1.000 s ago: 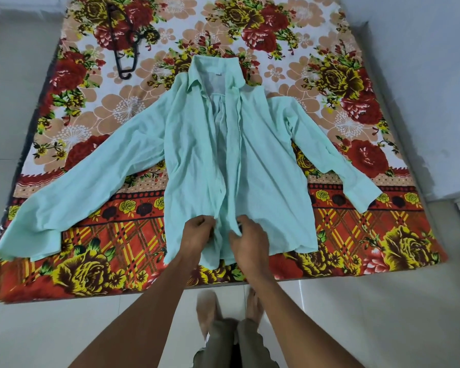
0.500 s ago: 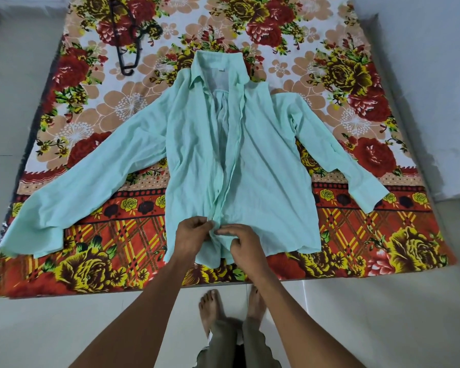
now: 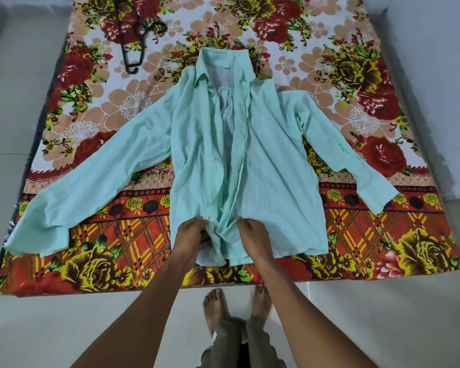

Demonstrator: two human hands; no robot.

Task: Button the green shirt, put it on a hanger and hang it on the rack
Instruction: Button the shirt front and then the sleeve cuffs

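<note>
I see the green shirt (image 3: pixel 276 166) lying open, sleeves spread, on the flowered bedsheet (image 3: pixel 356 62). My left hand (image 3: pixel 193 236) pinches the left front edge near the hem; my right hand (image 3: pixel 251 235) seems to pinch the other edge, fingers partly hidden. A dark hanger (image 3: pixel 132 46) lies beyond the collar.

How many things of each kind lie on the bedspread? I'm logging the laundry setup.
Shirt: 1
Hanger: 1
Total: 2
</note>
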